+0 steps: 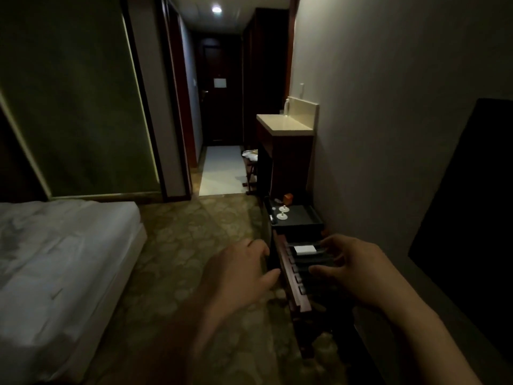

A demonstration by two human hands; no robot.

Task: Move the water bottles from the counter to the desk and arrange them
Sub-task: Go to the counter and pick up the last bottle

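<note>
Both hands up front, empty — left hand [244, 270] w/ fingers loosely spread, right hand [352, 262] fingers apart and lightly curled, over the desk [294, 282] edge. Past them a dark tray [302, 215] w/ small white bits, unclear what. Further on, the counter [283, 125]: one bottle [286, 104] at its back corner by the wall, well apart from the hands. Step in hand, I'd say: walk over for it. Grip round the body, keep it upright, mind the dim light & tray when setting down.
</note>
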